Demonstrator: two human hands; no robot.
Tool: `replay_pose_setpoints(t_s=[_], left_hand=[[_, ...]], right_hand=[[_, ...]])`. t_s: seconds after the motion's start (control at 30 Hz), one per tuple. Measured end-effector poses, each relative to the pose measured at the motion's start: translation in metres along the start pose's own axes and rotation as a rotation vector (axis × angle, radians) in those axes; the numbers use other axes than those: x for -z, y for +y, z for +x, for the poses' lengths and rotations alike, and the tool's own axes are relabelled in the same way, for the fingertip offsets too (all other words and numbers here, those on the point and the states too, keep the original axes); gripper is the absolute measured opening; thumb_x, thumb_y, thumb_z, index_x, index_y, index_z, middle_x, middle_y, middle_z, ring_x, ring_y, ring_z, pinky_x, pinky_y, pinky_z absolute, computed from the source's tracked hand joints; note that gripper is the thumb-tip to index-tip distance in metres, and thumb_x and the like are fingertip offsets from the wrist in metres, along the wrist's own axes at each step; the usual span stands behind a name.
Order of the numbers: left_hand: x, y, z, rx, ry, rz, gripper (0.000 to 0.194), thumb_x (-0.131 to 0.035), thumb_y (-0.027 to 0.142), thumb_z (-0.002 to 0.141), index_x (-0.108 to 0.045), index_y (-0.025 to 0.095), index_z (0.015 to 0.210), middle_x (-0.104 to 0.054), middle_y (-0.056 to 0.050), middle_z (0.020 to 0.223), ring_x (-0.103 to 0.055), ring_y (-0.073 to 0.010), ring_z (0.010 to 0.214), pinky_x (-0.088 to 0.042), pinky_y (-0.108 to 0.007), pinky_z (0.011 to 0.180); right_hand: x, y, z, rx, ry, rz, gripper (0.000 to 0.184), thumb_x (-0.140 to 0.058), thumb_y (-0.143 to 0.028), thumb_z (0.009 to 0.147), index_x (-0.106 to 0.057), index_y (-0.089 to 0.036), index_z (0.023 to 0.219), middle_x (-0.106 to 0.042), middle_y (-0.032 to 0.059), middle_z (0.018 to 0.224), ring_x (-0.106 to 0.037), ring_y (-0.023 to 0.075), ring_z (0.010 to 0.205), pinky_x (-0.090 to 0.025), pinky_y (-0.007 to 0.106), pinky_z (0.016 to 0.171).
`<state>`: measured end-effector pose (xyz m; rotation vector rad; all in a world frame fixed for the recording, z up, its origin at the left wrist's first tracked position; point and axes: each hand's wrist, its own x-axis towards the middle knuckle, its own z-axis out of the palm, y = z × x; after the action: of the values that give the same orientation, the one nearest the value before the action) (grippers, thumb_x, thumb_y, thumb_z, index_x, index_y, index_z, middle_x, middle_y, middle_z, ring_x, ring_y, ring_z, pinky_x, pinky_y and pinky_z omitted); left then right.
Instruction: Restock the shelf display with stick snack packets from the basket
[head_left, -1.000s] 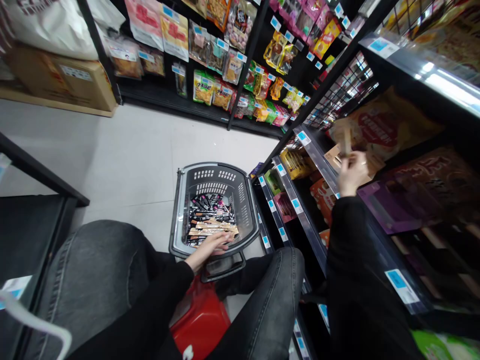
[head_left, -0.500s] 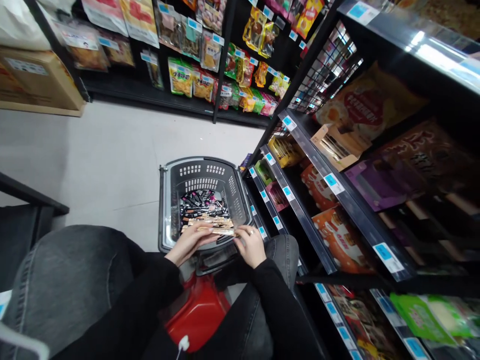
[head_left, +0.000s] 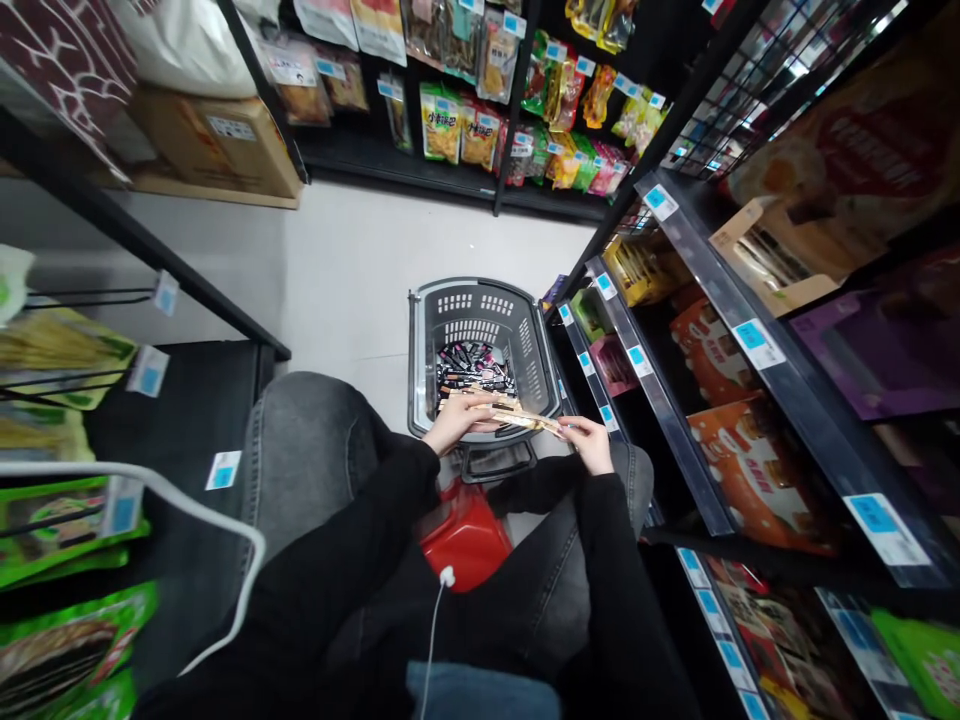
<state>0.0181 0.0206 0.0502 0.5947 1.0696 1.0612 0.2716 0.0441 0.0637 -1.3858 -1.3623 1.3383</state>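
Note:
My left hand is closed around one end of a bundle of slim beige stick-shaped packets, fingers over the top. With thumb and fingertips, my right hand pinches the other end, which slopes down to the right. Both hands are over the near rim of a grey shopping basket. Inside it lie many small dark packets, black with pink and orange bits, and more beige sticks near the front. How many sticks I hold cannot be made out.
A red stool-like object stands between my knees, with a white cord above it. Shelves of snacks rise close on the right. Hanging bags are ahead, a cardboard box and a rack to the left.
The view has swung left, so basket and hands sit further right in the picture. My right hand is a little further from the left, and the held sticks now slant down towards it.

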Motion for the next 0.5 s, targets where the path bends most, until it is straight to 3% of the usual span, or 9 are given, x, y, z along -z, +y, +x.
replay_pose_setpoints(t_s=[0.2,0.33,0.5], left_hand=[[0.005,0.000,0.002,-0.057,0.028,0.123,0.043,-0.074,0.033,0.056,-0.070,0.009,0.091,-0.071,-0.008,0.087,-0.067,-0.0234,0.077,-0.055,-0.038,0.075],[0.011,-0.005,0.008,-0.140,0.106,0.258,0.044,-0.075,0.038,0.054,-0.071,0.009,0.087,-0.071,-0.010,0.090,-0.065,-0.0255,0.084,-0.053,-0.036,0.078],[0.011,-0.011,0.010,-0.127,0.114,0.149,0.049,-0.074,0.039,0.054,-0.069,0.006,0.090,-0.069,-0.013,0.094,-0.066,-0.0251,0.082,-0.054,-0.037,0.075]], right_hand=[[0.002,0.005,0.001,0.089,-0.083,-0.101,0.023,-0.074,-0.032,0.058,-0.071,-0.019,0.076,-0.067,0.0063,0.085,-0.064,0.0210,0.077,-0.055,0.035,0.070],[0.000,0.005,0.000,0.203,-0.090,-0.284,0.016,-0.065,-0.034,0.069,-0.071,-0.021,0.077,-0.068,0.0058,0.085,-0.063,0.0205,0.081,-0.052,0.035,0.077],[-0.008,-0.003,-0.002,0.358,-0.005,-0.507,0.018,-0.053,-0.030,0.079,-0.068,-0.020,0.077,-0.067,0.0053,0.081,-0.062,0.0187,0.080,-0.047,0.032,0.078]])
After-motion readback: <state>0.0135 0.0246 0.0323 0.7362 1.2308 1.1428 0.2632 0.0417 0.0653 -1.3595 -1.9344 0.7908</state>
